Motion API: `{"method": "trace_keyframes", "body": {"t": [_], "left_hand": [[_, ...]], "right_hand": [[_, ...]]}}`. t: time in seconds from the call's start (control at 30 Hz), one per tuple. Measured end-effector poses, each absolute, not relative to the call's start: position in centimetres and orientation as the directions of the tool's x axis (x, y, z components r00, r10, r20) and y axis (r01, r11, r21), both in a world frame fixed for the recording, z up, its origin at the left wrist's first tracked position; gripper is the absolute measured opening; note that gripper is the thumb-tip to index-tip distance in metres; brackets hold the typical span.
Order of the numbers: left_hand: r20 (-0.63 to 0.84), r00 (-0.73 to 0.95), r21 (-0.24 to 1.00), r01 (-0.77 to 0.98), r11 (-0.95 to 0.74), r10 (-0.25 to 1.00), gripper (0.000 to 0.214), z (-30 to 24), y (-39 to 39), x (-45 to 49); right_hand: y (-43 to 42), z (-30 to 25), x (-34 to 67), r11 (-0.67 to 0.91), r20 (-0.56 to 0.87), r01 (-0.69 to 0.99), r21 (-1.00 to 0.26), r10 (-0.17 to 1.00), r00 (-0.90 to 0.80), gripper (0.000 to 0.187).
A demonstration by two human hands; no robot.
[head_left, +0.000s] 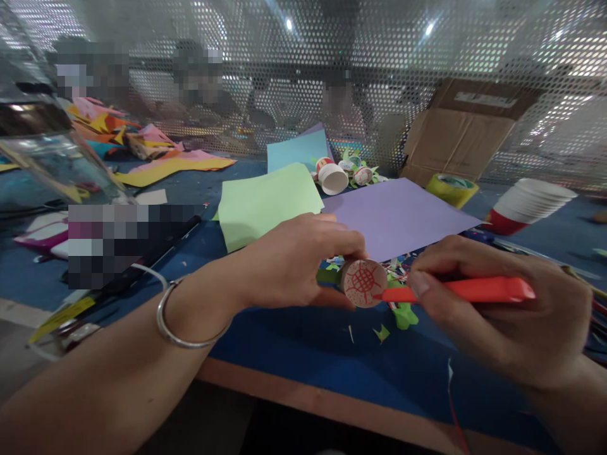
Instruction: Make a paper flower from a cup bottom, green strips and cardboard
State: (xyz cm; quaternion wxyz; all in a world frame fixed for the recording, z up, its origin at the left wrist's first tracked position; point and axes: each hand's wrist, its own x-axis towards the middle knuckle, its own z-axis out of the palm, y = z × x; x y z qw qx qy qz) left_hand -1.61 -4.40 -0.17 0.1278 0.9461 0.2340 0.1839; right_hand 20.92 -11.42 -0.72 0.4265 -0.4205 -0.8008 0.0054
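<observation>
Nearest was the left arm. I saw the left hand pinch a round piece, left of the red pen gripped in the right hand. The piece looked light and easy to dent, best held by its sides.

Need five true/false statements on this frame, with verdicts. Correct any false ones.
1. The right hand holds a red marker. True.

2. The left hand holds a pair of scissors. False: it holds a small round piece with a red line drawing on its pale face.

3. A silver bangle is on the left wrist. True.

4. In the picture, the purple sheet lies left of the light green sheet. False: it lies to the right.

5. The stack of cups is right of the yellow tape roll in the picture. True.
</observation>
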Motion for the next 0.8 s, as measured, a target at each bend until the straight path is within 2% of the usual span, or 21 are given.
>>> {"method": "trace_keyframes", "body": {"t": [0.13,0.43,0.8], "left_hand": [[0.294,0.824,0.332,0.386,-0.861,0.484,0.036,-0.17,-4.36,-1.71],[0.277,0.830,0.331,0.391,-0.859,0.485,0.037,-0.21,-4.50,-1.71],[0.300,0.818,0.356,0.381,-0.853,0.490,0.039,-0.24,-4.52,-1.79]], "right_hand": [[-11.69,-0.48,20.68,0.608,0.653,0.696,-0.383,0.711,-0.261,0.015],[-11.80,-0.57,20.57,0.594,0.673,0.703,-0.390,0.705,-0.222,0.014],[-11.65,-0.46,20.69,0.607,0.676,0.710,-0.357,0.692,-0.252,0.015]]}}
